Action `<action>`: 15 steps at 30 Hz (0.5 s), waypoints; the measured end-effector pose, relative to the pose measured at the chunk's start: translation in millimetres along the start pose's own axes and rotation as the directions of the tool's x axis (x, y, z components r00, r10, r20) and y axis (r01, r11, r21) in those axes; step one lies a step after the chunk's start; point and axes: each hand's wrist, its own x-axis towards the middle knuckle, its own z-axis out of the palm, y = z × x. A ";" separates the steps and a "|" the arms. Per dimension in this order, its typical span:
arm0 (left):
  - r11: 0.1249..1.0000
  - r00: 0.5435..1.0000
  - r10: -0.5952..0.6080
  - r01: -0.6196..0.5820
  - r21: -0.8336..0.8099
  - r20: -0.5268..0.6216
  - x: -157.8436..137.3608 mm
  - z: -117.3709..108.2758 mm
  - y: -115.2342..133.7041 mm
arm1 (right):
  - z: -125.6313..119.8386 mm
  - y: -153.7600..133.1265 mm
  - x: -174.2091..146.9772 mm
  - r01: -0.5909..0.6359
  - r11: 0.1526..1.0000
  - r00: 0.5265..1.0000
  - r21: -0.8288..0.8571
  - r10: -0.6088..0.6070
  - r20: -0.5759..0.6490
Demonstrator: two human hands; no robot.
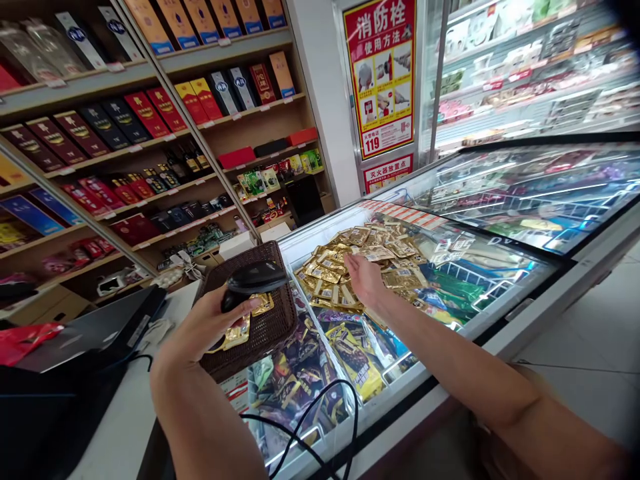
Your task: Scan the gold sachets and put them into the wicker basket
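Observation:
My left hand [213, 319] is wrapped round the handle of a black barcode scanner [257, 275], held above a dark brown wicker basket [270, 333]. A few small gold packets [236, 335] lie in that basket, partly hidden by my hand and the scanner. To the right, my right hand [365, 280] reaches onto a heaped pile of gold foil packets [330, 263] lying on the freezer. Its visible fingers are stretched out and touch the pile's surface; the far fingers are partly hidden. I see no packet lifted in it.
The glass-topped chest freezer [500, 267] holds bagged goods, including a yellow bag [355, 360]. A black cable [300, 427] loops over its near end. At left a white counter [113, 400] carries a dark computer device [105, 333]. Shelves of boxed bottles [117, 123] stand behind.

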 end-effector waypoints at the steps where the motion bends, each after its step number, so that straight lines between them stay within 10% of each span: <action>1: 1.000 1.000 -0.007 0.007 -0.003 -0.022 -1.9 -2.1 -1.5 | 0.1 0.2 -3.9 -0.058 0.998 0.993 -0.039 0.061 0.099; 7: 0.998 0.992 -0.065 0.064 -0.011 -0.111 -13.5 -10.0 -7.1 | -3.1 12.5 -27.5 -0.136 0.848 0.682 -0.512 0.455 0.572; 13: 0.982 0.941 -0.177 0.150 -0.111 -0.288 -16.2 -19.1 -26.0 | 45.9 67.2 -44.8 0.339 0.578 0.592 -0.742 0.482 0.646; 15: 0.974 0.902 -0.200 0.141 -0.178 -0.381 -15.0 -22.9 -37.4 | 71.2 95.6 -46.0 0.608 0.315 0.563 -0.729 0.477 0.675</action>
